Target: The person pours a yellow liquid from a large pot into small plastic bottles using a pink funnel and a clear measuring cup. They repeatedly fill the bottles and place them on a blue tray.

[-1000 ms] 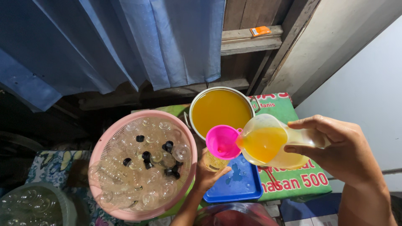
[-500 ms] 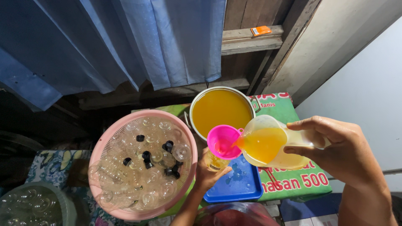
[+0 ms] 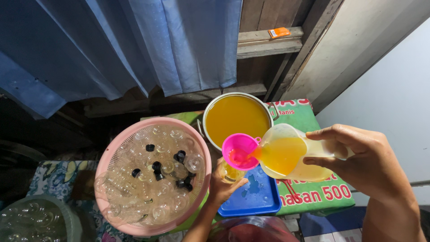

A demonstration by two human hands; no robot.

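My right hand [image 3: 365,163] grips a clear plastic jug [image 3: 286,157] of orange liquid, tilted left so the liquid runs into a pink funnel [image 3: 239,150]. The funnel sits in the mouth of a small clear bottle [image 3: 230,172], which my left hand [image 3: 222,186] holds from below over a blue lid [image 3: 255,197]. Behind the funnel stands a metal pot [image 3: 236,116] full of the same orange liquid.
A pink basket [image 3: 114,157] on the left holds several empty clear bottles and black caps. A green basket [image 3: 67,219] with more bottles sits at the bottom left. A green printed box [image 3: 313,197] lies under the pot. Blue curtain and wooden boards stand behind.
The jug has tipped slightly further toward the funnel. Both hands stay in nearly the same place.
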